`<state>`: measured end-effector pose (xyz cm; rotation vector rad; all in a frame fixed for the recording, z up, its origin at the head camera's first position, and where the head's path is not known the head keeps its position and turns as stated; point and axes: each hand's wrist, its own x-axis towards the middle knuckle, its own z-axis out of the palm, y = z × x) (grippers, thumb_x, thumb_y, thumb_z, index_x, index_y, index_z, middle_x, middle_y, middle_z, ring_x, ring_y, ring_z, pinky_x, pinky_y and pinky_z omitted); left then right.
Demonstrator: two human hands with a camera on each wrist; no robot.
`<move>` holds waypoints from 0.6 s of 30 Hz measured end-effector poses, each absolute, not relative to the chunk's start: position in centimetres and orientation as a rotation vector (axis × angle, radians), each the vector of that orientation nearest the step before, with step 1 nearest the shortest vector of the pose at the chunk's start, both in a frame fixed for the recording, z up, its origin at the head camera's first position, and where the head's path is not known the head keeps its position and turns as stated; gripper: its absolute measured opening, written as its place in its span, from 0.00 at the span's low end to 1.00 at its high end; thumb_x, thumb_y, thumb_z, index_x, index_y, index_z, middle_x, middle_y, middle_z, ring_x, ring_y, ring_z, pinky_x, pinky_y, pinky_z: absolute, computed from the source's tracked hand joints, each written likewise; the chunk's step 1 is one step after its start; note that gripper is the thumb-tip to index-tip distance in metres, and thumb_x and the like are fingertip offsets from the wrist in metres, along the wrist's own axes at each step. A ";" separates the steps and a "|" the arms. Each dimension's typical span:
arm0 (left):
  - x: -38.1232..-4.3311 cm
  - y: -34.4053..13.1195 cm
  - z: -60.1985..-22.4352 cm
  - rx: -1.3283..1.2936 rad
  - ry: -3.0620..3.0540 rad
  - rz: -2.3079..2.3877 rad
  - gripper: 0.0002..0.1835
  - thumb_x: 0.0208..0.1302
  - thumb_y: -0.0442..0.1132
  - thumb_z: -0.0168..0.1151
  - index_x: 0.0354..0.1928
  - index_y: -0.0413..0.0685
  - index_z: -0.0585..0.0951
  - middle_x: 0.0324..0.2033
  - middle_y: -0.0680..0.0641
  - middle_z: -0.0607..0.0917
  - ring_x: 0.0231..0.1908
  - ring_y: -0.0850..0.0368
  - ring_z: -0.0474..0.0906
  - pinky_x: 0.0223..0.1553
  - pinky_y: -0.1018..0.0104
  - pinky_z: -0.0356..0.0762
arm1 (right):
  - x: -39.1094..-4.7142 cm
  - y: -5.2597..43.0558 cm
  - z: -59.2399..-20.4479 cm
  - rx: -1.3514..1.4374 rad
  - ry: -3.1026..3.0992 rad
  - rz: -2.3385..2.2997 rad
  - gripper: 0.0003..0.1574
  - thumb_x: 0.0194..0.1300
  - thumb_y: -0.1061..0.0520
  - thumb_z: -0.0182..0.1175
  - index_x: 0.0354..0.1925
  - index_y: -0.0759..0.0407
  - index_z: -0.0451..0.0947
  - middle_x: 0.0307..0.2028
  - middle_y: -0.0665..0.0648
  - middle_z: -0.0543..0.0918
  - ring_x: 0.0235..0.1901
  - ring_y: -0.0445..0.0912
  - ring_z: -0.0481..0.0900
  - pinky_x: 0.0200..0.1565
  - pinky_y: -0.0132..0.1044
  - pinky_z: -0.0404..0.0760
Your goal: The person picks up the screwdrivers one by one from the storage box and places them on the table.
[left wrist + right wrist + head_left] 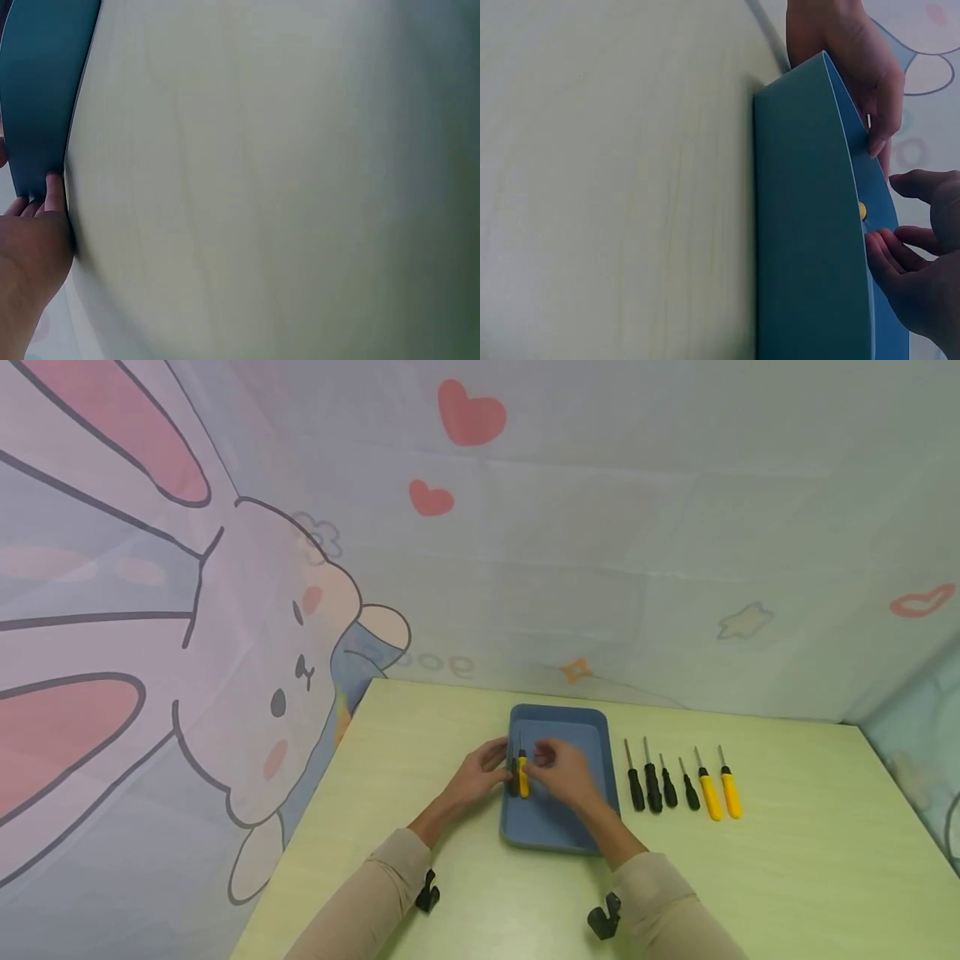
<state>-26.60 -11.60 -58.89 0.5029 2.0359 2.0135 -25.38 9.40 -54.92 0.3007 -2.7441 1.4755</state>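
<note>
A blue tray (558, 843) stands on the table with two screwdrivers lying along its left side. One is a black screwdriver (513, 783), the other a yellow screwdriver (523, 785). At the tray's left rim my left hand (478, 775) holds the wall, fingers against the outside and thumb reaching over the edge toward the black handle. In the left wrist view, that hand's fingertips (54, 191) touch the outer wall. My right hand (567, 771) hovers over the tray beside the yellow handle. Its thumb (915, 182) and fingers (885, 259) are apart in the right wrist view.
Right of the tray lies a row of screwdrivers, several with black handles (654, 789) and two with yellow handles (708, 797), shafts pointing away. A printed cloth (600, 568) hangs behind the table (450, 710).
</note>
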 end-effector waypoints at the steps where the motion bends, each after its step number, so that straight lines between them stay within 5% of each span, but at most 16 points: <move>1: -26.6 -11.6 -58.9 0.502 2.036 2.015 0.36 0.72 0.21 0.57 0.79 0.29 0.59 0.78 0.29 0.63 0.79 0.36 0.59 0.76 0.44 0.63 | -25.4 9.4 -55.0 0.293 -2.751 1.471 0.32 0.64 0.58 0.73 0.62 0.73 0.79 0.51 0.66 0.88 0.49 0.57 0.87 0.54 0.54 0.85; 18: -26.2 -11.5 -58.4 0.493 2.049 2.008 0.35 0.72 0.23 0.56 0.79 0.31 0.60 0.77 0.30 0.64 0.78 0.37 0.60 0.74 0.48 0.68 | -26.1 7.5 -55.2 0.345 -2.898 1.174 0.22 0.60 0.62 0.73 0.50 0.74 0.83 0.39 0.63 0.87 0.41 0.55 0.85 0.47 0.51 0.87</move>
